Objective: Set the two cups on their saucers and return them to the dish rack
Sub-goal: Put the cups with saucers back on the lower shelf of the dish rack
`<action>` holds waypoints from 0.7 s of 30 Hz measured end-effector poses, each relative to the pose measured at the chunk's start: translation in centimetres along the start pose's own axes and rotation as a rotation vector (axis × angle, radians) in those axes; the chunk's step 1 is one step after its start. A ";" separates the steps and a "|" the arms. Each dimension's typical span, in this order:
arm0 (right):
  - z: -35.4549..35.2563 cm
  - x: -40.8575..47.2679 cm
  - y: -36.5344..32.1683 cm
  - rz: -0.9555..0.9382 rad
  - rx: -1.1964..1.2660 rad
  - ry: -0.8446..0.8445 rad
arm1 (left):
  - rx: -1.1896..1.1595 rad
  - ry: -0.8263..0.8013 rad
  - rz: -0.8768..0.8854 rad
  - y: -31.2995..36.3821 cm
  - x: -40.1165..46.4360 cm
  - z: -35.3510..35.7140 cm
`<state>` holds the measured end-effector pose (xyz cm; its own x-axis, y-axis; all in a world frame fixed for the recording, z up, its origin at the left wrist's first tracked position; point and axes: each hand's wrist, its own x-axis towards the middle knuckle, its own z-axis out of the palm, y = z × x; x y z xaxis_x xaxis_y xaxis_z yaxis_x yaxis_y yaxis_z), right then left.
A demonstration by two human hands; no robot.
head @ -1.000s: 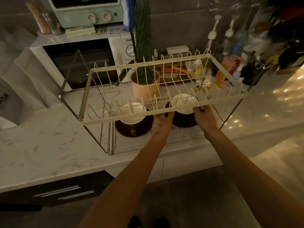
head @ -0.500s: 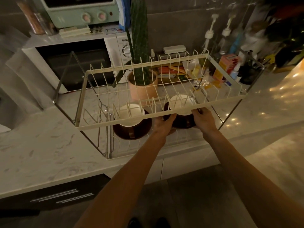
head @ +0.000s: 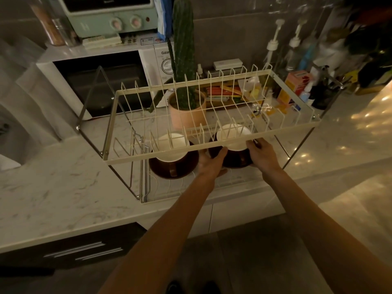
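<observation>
Dish rack (head: 212, 149), lower tier: left cup (head: 172, 150) sat on its saucer (head: 161, 169). Left hand (head: 211, 164) and right hand (head: 262, 150), grips clamped on right saucer (head: 234, 161) bearing right cup (head: 233, 135).

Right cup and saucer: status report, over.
Both hands, left hand and right hand, grip the right saucer, cup on it. Left cup on its saucer, lower tier. Upper rack rail crosses overhead.
</observation>
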<state>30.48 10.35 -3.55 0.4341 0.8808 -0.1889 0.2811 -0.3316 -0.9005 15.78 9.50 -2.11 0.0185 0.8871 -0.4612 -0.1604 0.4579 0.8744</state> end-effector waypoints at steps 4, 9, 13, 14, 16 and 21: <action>0.0 0.0 -0.2 -0.007 0.009 0.007 | 0.017 -0.017 -0.036 0.3 -0.1 0.0; 0.0 -0.1 -0.2 -0.011 0.006 0.009 | 0.033 -0.019 -0.038 0.4 -0.1 0.0; 0.0 -0.1 -0.2 -0.027 0.006 0.007 | 0.034 -0.023 -0.043 0.3 -0.2 -0.1; 0.0 -0.1 -0.2 -0.026 0.009 0.005 | 0.035 -0.018 -0.043 0.3 -0.2 -0.1; -0.1 -0.1 -0.3 -0.028 -0.001 0.000 | 0.046 -0.011 -0.047 0.3 -0.2 0.0; -0.3 -0.3 -0.2 -0.128 -0.090 0.005 | 0.153 0.015 -0.035 0.4 -0.3 -0.5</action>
<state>30.59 10.05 -3.22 0.3940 0.9162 -0.0728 0.4100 -0.2461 -0.8782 15.23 9.41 -1.74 0.0067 0.8701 -0.4928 -0.0075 0.4928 0.8701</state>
